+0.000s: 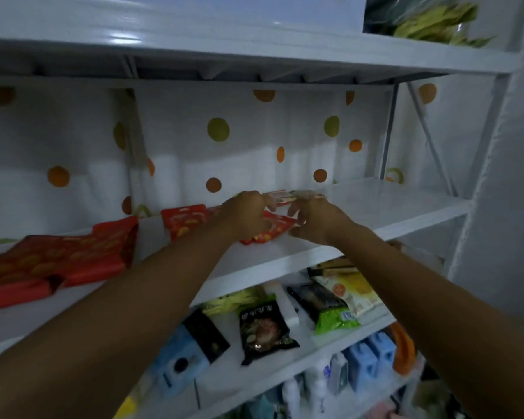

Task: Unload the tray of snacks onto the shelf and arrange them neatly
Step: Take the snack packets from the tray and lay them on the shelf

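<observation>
Both my arms reach up to a white shelf point(390, 207). My left hand point(248, 211) and my right hand point(312, 219) pinch the two ends of a small pale snack packet point(285, 196), held just above the shelf board. Under my hands lies a red snack packet point(270, 232) near the shelf's front edge. Another red packet point(183, 220) lies to its left. Several more red packets point(58, 261) are spread flat at the far left of the same shelf. No tray shows in the head view.
The shelf below holds a dark packet point(265, 331), a green-ended packet point(324, 306), a yellow packet point(350, 290) and a blue box point(179, 358). Bottles point(339, 373) stand lower still. A white cloth with coloured dots point(218, 130) hangs behind. A green bag point(430, 19) sits top right.
</observation>
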